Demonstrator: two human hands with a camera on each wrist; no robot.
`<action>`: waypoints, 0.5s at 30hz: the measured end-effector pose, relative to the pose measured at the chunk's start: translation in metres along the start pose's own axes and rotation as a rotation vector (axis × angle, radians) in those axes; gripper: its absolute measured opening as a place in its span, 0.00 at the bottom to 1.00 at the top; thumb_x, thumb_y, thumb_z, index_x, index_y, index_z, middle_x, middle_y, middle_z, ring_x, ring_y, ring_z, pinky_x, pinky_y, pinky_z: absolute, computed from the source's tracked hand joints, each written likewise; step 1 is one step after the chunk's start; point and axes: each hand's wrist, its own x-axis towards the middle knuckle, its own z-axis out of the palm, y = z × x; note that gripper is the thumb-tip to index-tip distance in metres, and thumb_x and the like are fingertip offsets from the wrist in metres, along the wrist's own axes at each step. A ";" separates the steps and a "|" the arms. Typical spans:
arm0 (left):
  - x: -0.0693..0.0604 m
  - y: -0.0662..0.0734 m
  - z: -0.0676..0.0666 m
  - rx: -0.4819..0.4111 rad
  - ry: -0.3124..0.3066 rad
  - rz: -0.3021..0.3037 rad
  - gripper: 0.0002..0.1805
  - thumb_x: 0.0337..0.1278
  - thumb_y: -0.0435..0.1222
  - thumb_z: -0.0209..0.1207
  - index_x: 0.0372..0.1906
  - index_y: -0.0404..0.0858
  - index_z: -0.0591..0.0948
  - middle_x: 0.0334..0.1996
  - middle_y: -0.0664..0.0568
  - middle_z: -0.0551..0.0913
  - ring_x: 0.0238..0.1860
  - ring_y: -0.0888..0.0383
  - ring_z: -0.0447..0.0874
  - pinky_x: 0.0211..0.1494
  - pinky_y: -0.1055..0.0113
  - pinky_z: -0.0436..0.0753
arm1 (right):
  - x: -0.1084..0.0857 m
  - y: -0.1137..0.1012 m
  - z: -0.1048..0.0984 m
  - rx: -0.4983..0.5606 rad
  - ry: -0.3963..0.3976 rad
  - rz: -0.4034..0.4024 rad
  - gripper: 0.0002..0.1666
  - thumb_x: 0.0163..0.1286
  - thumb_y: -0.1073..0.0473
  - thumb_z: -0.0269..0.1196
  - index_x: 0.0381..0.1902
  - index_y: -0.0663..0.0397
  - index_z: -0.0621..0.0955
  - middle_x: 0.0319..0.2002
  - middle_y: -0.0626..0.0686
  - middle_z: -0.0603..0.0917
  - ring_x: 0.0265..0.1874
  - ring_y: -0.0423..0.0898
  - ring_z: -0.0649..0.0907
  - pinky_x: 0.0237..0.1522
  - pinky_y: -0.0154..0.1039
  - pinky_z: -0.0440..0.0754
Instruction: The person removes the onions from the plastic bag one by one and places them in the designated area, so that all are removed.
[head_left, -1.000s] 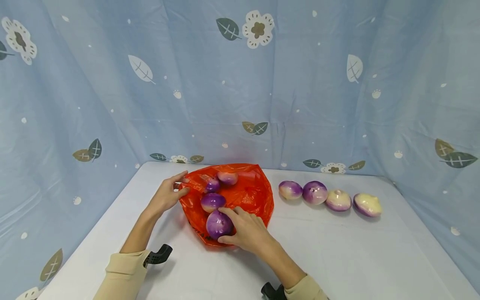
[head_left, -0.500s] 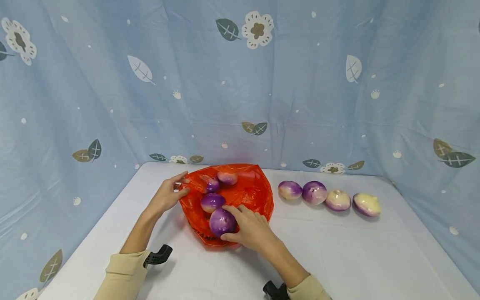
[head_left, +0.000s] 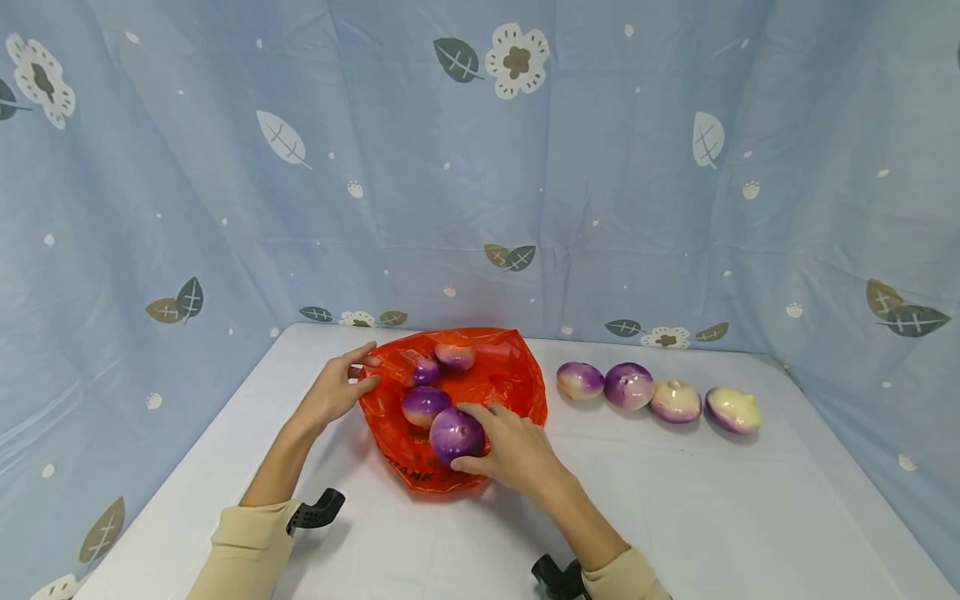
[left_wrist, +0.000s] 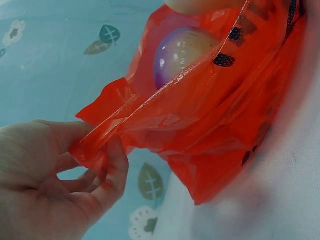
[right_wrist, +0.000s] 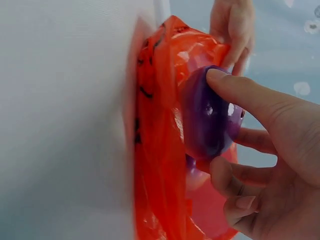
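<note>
A red plastic bag (head_left: 498,379) lies with its mouth spread on the white table. My left hand (head_left: 337,390) pinches its left rim; in the left wrist view the film is folded between thumb and fingers (left_wrist: 116,167). With thumb and fingertips, my right hand (head_left: 517,450) grips a glossy purple onion (head_left: 452,435) over the front part of the bag mouth. The right wrist view has this onion (right_wrist: 202,115) raised at the bag's edge. Further back inside the bag are a purple-and-cream onion (head_left: 426,406), a smaller-looking purple one, and a paler pinkish onion (head_left: 455,357).
To the right of the bag, several purple and cream onions (head_left: 629,387) stand in a row on the white table (head_left: 675,500). A blue patterned curtain (head_left: 480,167) rises behind and along the sides. Black wrist mounts (head_left: 318,508) project from both sleeves.
My right hand has moved up and to the right with the purple onion, uncovering more black print on the bag's front. The left hand and the other onions have stayed in place.
</note>
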 end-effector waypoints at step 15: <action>0.000 0.000 0.001 -0.017 -0.002 0.002 0.33 0.65 0.31 0.57 0.74 0.33 0.62 0.56 0.36 0.78 0.50 0.44 0.78 0.38 0.78 0.81 | -0.003 0.021 -0.028 0.024 0.067 0.043 0.46 0.50 0.35 0.73 0.66 0.37 0.74 0.60 0.54 0.80 0.56 0.55 0.81 0.54 0.61 0.80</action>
